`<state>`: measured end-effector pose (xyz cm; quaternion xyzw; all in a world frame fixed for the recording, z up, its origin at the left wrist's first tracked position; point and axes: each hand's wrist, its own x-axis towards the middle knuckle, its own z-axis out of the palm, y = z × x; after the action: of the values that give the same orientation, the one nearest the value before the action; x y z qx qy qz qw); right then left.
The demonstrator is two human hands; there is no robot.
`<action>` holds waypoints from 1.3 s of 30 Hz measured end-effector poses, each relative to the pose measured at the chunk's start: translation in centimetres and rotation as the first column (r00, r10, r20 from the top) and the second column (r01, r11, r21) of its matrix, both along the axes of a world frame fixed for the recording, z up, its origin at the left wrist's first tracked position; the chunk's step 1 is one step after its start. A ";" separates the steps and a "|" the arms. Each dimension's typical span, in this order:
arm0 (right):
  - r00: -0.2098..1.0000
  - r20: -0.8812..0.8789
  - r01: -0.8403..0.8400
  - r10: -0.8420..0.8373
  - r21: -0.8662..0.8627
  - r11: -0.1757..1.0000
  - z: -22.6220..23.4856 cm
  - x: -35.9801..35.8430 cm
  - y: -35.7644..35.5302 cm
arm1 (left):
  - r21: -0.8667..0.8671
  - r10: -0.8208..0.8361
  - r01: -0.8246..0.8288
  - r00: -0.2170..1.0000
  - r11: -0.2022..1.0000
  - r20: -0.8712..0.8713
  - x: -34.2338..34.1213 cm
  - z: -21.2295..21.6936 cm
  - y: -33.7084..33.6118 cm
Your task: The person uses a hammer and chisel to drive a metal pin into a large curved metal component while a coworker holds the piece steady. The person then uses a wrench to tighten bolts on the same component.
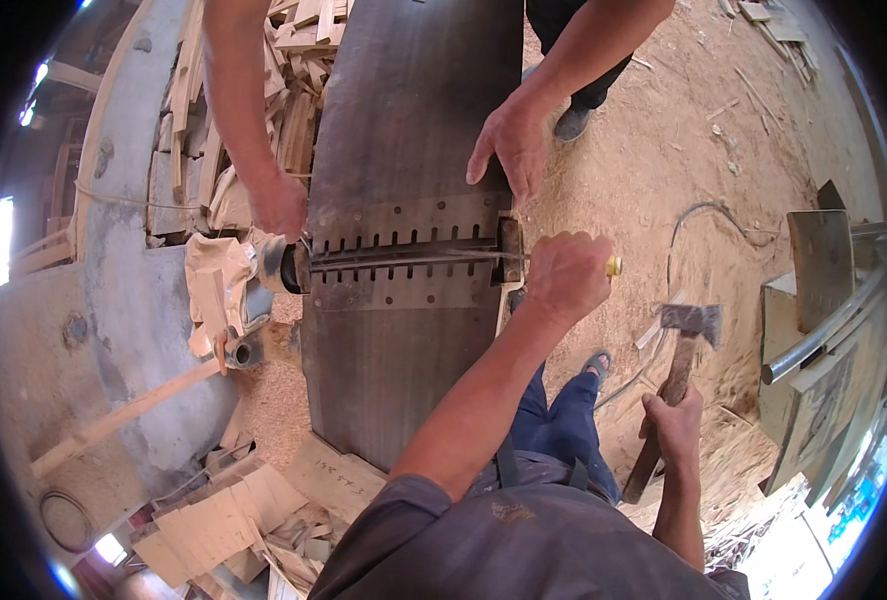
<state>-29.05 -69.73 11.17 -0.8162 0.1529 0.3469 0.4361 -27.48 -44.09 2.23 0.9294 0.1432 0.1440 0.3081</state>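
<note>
My left hand (pixel 567 278) is closed round a yellow-handled screwdriver (pixel 615 266), its thin shaft pointing left toward the cutter slot. Low on the right, my right hand (pixel 676 425) grips the wooden handle of a hatchet (pixel 692 320), head up and apart from the machine. Between us stands a dark metal jointer table (pixel 394 375) with toothed lips along the cutter head (pixel 404 260). Across it, a co-worker's one hand (pixel 280 207) is at the cutter's left end; the other hand (pixel 516 150) hovers by the table's right edge, fingers loose.
Scrap wood (pixel 289 100) is heaped behind the table at left, with more boards (pixel 224 520) at lower left. A grey wall (pixel 134 330) runs along the left. Sawdust covers the floor (pixel 684 150), where a black cable (pixel 676 235) lies. Metal-edged boards (pixel 814 340) stand at right.
</note>
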 end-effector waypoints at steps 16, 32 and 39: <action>0.989 0.113 0.072 -0.090 0.152 0.986 0.3 2.3 4.7 | -0.019 0.060 -0.057 0.986 0.998 0.156 -0.1 2.4 0.7; 0.955 0.196 0.159 -0.224 0.303 0.940 1.1 1.8 3.5 | -0.065 0.058 -0.050 0.989 0.997 0.134 0.1 1.4 1.3; 0.970 0.123 0.157 -0.207 0.330 0.931 0.3 2.0 3.8 | -0.012 0.059 -0.058 0.995 0.998 0.086 0.4 1.3 1.2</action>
<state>-27.02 -65.94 11.50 -0.7420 0.1358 0.2601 0.6028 -27.11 -42.86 3.53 0.9163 0.1577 0.1922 0.3140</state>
